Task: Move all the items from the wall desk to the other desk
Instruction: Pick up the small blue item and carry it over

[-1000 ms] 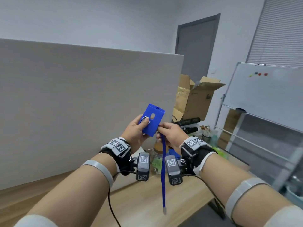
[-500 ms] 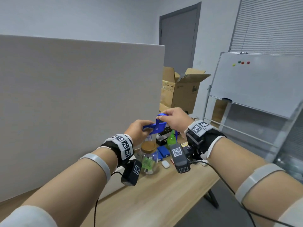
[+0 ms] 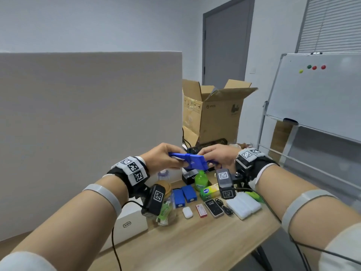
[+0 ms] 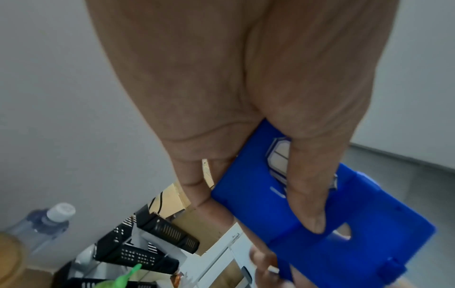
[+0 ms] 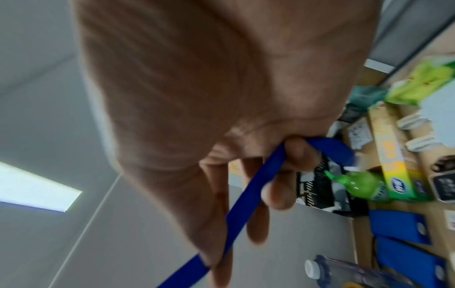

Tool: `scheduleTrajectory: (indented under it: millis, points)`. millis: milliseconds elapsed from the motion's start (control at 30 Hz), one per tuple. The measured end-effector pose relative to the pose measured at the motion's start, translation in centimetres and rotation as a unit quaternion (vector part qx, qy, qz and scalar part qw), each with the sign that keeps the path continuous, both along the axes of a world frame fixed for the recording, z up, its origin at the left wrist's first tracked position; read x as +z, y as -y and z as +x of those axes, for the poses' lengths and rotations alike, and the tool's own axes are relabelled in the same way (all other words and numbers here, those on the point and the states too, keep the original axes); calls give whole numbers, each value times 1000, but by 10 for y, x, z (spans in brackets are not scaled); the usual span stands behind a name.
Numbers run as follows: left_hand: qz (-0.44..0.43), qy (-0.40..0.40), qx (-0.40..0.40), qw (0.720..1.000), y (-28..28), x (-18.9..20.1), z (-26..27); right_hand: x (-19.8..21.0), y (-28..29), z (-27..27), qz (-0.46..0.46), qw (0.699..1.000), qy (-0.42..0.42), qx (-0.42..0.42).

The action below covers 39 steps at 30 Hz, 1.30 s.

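left hand [image 3: 164, 157] grips the badge holder [image 3: 195, 162] lying flat | right hand [image 3: 218, 156] pinches its strap [image 5: 248, 196] | both directly above the cluttered worktop [image 3: 195, 241]

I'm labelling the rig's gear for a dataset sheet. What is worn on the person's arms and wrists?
Each wrist carries a black strap with grey blocks bearing black-and-white square markers, left wrist, right wrist. Below each hangs a small black camera with a marker and black cable. A grey band circles each forearm; white sleeves sit near the elbows.

Card holder [image 3: 195, 163] between hands, above desk [image 3: 195, 241]
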<state>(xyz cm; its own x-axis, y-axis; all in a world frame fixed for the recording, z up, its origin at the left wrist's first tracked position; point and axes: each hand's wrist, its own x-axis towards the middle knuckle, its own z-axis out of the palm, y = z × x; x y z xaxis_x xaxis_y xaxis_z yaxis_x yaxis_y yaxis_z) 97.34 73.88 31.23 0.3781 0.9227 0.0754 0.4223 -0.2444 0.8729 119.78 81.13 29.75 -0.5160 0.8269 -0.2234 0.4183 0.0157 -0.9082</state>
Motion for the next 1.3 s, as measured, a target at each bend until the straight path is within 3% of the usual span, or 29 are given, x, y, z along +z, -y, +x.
scheduleTrajectory:
  millis: [133,267,400,467,567,633,800,900,967,1100,1200,1300]
  points:
    - [-60,123,26,990,-19,-6,33,-26,-15,21,-86,991,-92,51]
    - [-84,280,48,955,-38,-11,56,-41,-23,33,-144,973,-180,0]
    - [-86,356,105,925,-58,-13,65,-46,-29,44,-132,967,-215,-33]
    - [-75,350,145,923,-66,-12,68,-46,-32,50,-70,972,-220,-39]
    - [-50,342,174,922,-77,-12,74,-44,-41,53,63,986,-148,-41]
    - [-11,316,192,929,-86,-12,77,-40,-46,53,89,986,-134,-44]
    - [183,44,211,959,-114,-14,78,-1,-50,42,65,978,-197,-26]
    - [223,-84,180,954,-124,-15,79,33,-55,39,73,968,-237,-34]
    - [218,-118,163,955,-127,-15,76,50,-58,36,139,967,-202,-66]
    - [211,-102,97,967,-129,-7,66,62,-75,31,230,961,-95,-123]
    - [158,-33,34,986,-131,0,56,53,-93,27,137,983,-29,-119]
    - [49,127,20,991,-131,2,47,37,-98,24,0,983,-69,-171]
